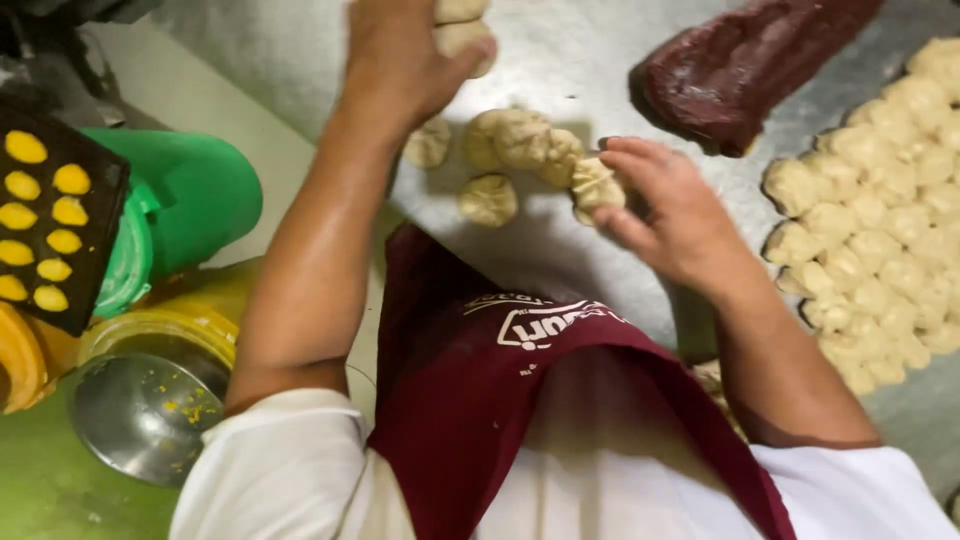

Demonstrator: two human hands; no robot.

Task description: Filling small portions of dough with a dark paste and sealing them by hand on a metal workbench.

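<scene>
My left hand [400, 65] reaches far up the steel table [560, 260] and grips a pale dough piece [465, 38] near the top edge of the view. My right hand [675, 215] holds a pleated, filled dough ball [596, 187] with its fingertips, just above the table. To the left of that ball, several finished dough balls [515, 140] lie in a loose cluster between my two hands. A dark red slab of paste [745, 60] lies at the upper right.
A big heap of small raw dough pieces [885, 210] covers the right side. On the left are a black tray of yellow yolks [45, 220], a green container [195, 190], a yellow jar [165, 330] and a steel bowl [140, 415]. My maroon apron [470, 400] fills the bottom centre.
</scene>
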